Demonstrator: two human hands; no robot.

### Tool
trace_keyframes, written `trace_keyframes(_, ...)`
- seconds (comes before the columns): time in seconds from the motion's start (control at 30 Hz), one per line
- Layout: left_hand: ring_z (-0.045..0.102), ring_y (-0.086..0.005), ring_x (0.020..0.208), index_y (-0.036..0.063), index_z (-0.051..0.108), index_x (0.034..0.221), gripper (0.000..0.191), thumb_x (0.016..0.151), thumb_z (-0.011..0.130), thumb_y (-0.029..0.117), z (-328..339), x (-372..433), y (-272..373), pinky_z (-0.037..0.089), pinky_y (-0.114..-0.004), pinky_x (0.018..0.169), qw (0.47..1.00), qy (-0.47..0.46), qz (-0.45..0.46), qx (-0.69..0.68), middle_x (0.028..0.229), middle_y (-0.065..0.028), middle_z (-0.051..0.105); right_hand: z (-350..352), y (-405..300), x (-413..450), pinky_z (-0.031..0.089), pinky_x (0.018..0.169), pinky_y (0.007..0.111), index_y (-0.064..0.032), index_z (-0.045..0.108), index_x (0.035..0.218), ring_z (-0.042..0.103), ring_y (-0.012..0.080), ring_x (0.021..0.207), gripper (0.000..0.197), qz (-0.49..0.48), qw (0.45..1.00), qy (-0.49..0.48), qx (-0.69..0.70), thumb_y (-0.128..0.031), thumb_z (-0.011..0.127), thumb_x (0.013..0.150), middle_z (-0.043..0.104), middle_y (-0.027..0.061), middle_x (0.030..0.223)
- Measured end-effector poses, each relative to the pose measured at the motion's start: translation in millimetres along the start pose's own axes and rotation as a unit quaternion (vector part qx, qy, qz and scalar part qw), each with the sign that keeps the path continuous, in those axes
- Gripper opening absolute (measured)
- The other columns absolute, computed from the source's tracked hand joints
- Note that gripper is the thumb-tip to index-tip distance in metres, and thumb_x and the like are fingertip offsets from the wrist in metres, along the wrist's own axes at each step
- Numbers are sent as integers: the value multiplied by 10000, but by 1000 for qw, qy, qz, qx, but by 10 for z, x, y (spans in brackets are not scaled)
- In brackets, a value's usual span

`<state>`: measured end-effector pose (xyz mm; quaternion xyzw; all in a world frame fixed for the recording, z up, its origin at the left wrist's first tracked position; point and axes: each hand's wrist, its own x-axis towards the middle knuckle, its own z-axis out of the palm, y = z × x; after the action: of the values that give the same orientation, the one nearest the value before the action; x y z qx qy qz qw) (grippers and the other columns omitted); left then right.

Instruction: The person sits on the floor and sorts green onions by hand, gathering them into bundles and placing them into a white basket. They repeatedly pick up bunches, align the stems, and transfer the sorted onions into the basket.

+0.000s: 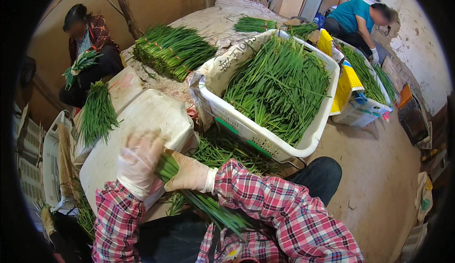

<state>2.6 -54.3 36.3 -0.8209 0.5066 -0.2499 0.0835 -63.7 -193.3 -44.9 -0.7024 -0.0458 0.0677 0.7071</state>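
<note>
A bunch of long green chives [209,206] lies slantwise before my body, its leaf tips hanging toward my lap. My right hand [190,172], in a pale glove, is wrapped around its upper part. Close beside that end is my gloved left hand [140,160], blurred by motion; whether its fingers grip anything cannot be made out. Behind both hands stands a block covered in white woven plastic [145,117]. Loose chives [227,153] are heaped on the floor below a white plastic crate [265,145].
Cut chives [277,89] fill the crate. Tied bundles [174,51] lie on a cloth beyond, and another bunch [97,112] rests at left. One person [90,49] holds chives; another [352,21] bends beside a second crate [366,110]. More crates [51,163] stand at left.
</note>
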Motion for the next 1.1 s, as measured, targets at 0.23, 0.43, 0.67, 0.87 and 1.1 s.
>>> trace_keyframes(0.23,325,-289,1396,119,119,1537,1013,669,630,5,397,-100,166,273,-377,1147,625,155,-325,-693,1554,-145,239,-399,-53,250,469,871,263,-25,406,1389,543,119,947,808,-106,984,70,126,-11,737,652,589,18,1057)
trace_keyframes(0.43,511,-215,1219,67,263,1467,1143,529,917,71,829,-234,754,468,-327,982,377,-17,-365,-851,1357,-76,485,-249,-156,575,421,1027,286,-39,235,1499,533,183,1179,1039,-115,958,156,210,-56,838,652,558,83,1306)
trace_keyframes(0.67,646,-219,988,2,533,1264,539,756,700,-65,1096,-272,505,540,-352,864,371,53,-454,-808,1145,-93,638,-308,-233,777,339,1100,324,57,138,1499,448,282,1303,1030,-110,982,56,143,-281,780,767,461,245,1393)
trace_keyframes(0.87,622,-174,863,51,558,1217,437,801,689,55,995,6,170,557,-325,798,289,102,-401,-863,1009,-39,634,-1079,-401,864,405,1044,372,52,321,1433,536,382,1190,875,-134,953,47,-267,-555,587,862,507,299,1311)
trace_keyframes(1.1,603,-192,908,117,639,1188,334,875,657,232,1887,-305,-797,530,-449,858,320,89,-599,-728,948,18,595,-3066,-170,143,526,858,305,-132,691,1149,673,202,972,278,-2,899,142,-414,-232,613,901,696,85,1105)
